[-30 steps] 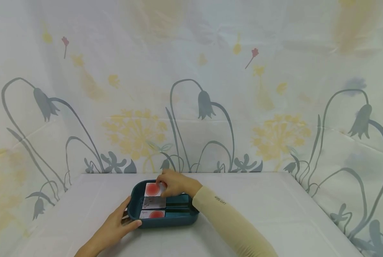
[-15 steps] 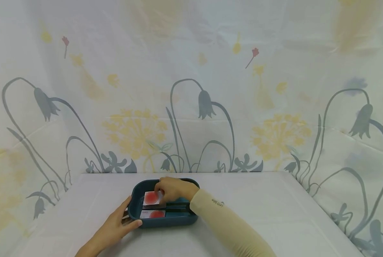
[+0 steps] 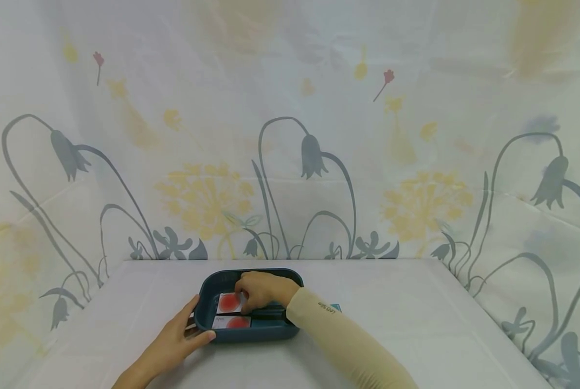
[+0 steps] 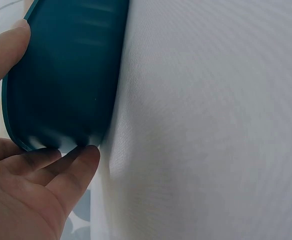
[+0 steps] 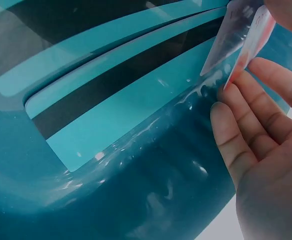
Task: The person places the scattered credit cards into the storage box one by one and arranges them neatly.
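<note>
A dark teal tray [image 3: 265,336] with rounded corners lies on the table. My left hand [image 3: 177,339] holds its left end, thumb at the near rim and fingers on the end wall, as the left wrist view shows. Inside the tray, my right hand [image 3: 262,287] pinches a white card with a red circle [image 3: 228,302], which stands tilted in the right wrist view. Nearer me lies another white card with a red circle [image 3: 230,322]. Teal cards with black stripes [image 5: 111,105] lie in the tray's right part, partly hidden by the right hand and wrist.
A small teal piece [image 3: 337,307] shows on the white table [image 3: 416,329], just behind the right sleeve [image 3: 333,329]; most of it is hidden. A curtain [image 3: 290,162] printed with flowers hangs along the table's back edge.
My right hand has moved toward me, and the red-circle card came with it from the back of the tray, covering the grey card area. The left hand has stayed at the tray's end.
</note>
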`<state>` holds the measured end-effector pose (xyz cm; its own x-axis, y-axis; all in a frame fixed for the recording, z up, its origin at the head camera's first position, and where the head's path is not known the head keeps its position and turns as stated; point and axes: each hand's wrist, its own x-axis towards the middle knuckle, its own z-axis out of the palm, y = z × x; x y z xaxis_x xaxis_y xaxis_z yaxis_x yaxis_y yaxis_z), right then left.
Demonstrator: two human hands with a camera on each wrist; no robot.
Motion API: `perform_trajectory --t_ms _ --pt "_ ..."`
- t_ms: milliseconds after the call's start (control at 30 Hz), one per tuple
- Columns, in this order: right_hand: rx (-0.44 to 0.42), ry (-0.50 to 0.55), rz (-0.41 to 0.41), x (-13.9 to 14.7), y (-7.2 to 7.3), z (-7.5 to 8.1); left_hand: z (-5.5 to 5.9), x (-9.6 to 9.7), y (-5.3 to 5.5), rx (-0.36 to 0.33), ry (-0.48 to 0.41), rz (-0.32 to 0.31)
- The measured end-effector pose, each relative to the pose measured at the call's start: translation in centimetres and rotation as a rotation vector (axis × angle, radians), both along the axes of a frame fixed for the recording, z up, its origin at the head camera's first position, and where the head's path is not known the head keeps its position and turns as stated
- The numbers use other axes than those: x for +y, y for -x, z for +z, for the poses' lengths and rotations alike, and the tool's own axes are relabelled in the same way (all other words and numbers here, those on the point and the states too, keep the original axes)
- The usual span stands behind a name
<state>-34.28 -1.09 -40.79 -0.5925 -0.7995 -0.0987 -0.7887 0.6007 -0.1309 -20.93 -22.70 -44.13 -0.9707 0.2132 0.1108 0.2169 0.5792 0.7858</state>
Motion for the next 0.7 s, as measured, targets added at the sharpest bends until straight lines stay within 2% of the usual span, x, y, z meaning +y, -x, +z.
perform_trajectory --t_ms 700 --pt "-0.008 -0.027 -0.037 -0.17 -0.23 -0.25 -0.04 0.06 0.03 0.003 0.011 0.009"
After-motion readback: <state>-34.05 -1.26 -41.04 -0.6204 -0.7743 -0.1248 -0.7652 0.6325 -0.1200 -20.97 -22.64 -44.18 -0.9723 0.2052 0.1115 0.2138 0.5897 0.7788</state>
